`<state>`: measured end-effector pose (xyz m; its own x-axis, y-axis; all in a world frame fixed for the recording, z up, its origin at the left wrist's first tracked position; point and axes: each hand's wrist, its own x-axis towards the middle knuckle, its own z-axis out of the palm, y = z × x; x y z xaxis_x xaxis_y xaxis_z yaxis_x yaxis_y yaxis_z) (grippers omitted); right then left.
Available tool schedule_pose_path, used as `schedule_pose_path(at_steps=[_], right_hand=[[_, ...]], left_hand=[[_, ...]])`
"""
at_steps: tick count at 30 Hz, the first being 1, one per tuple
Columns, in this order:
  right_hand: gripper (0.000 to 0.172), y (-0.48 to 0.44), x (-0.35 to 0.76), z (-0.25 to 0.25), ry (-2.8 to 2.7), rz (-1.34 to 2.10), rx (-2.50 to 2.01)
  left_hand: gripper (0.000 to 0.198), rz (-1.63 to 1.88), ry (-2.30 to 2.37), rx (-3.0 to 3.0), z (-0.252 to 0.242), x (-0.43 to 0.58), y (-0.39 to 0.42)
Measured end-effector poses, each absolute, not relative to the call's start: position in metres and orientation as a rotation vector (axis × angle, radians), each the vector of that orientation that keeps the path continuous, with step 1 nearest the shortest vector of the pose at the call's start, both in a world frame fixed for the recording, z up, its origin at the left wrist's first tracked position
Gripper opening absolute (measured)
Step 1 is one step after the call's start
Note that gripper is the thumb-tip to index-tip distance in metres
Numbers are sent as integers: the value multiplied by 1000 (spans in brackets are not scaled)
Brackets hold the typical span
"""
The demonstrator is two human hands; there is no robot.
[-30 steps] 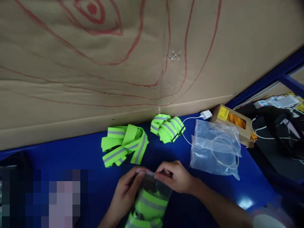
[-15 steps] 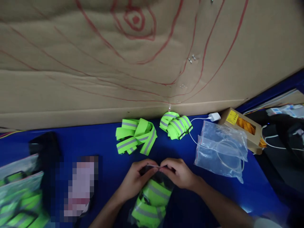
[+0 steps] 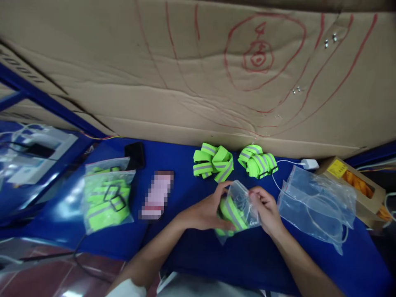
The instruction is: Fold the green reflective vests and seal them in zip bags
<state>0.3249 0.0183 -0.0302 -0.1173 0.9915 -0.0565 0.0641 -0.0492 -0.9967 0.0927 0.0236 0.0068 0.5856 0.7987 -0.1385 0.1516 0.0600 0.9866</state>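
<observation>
My left hand (image 3: 206,212) and my right hand (image 3: 266,209) both grip a clear plastic bag (image 3: 239,205) that holds a folded neon-green reflective strap. The bag is lifted a little above the blue table (image 3: 198,251), tilted, between the two hands. Two loose bundles of the same green strap lie just beyond the hands: one bundle (image 3: 213,162) on the left and another bundle (image 3: 258,161) on the right, near the cardboard wall.
A pile of filled strap bags (image 3: 107,198) lies at the left. Empty clear bags (image 3: 318,203) lie at the right, next to a brown carton (image 3: 355,185) and a white charger (image 3: 309,164). A blurred-out flat item (image 3: 157,194) and a black object (image 3: 135,154) sit nearby. Red-marked cardboard (image 3: 216,82) stands behind.
The view has swung left, which brings the pile of filled bags into sight. My hands have turned the bag from upright to tilted and lifted it off the table.
</observation>
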Motion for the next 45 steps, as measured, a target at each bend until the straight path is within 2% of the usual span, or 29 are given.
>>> schedule_pose_path(at_steps=[4, 7, 9, 13, 16, 18, 22, 24, 26, 28, 32, 35, 38, 40, 43, 45], right_hand=[[42, 13, 329, -20, -1172, 1462, -1134], [38, 15, 327, -19, -1208, 1477, -1168], [42, 17, 322, -23, -1258, 1471, -1256], [53, 17, 311, -33, -1348, 1560, -1351], [54, 16, 309, -37, -1390, 1569, -1381], [53, 17, 312, -38, -1422, 1546, -1399], [50, 20, 316, -41, -1525, 1466, -1426], [47, 20, 316, -43, -1606, 1416, -1423], [43, 19, 314, -43, -1696, 1347, -1410], [39, 18, 311, -41, -1767, 1247, -1406], [30, 28, 299, -29, -1930, 894, -1396], [39, 51, 282, -14, -2248, 430, -1281], [63, 79, 265, -4, -2435, 204, -1250], [69, 90, 258, -1, -2553, 227, -1264], [57, 86, 260, -3, -2574, 494, -1335], [48, 73, 266, -6, -2397, 686, -1327]], left_hand=[[93, 822, 1110, 1534, 32, 59, -1], [88, 1158, 1457, 1505, 47, 2, -3], [92, 1272, 1699, 1583, 49, -42, 14], [90, 1275, 1987, 1706, 30, -102, 79], [82, 1139, 2118, 1784, 7, -120, 122], [78, 1077, 2125, 1842, -2, -125, 137], [81, 1070, 2202, 1991, -3, -109, 134], [73, 1004, 2090, 2139, 1, -84, 125], [62, 794, 1806, 2342, 6, -51, 119], [78, 496, 1539, 2537, 10, -16, 120], [117, 211, 1383, 2494, 12, 27, 142], [118, 173, 1264, 2350, 9, 32, 152], [109, 316, 1122, 2320, 3, 22, 138], [106, 357, 1060, 2263, 1, 12, 121], [99, 350, 1056, 2218, 2, -5, 95], [79, 448, 1087, 2245, 5, -11, 84]])
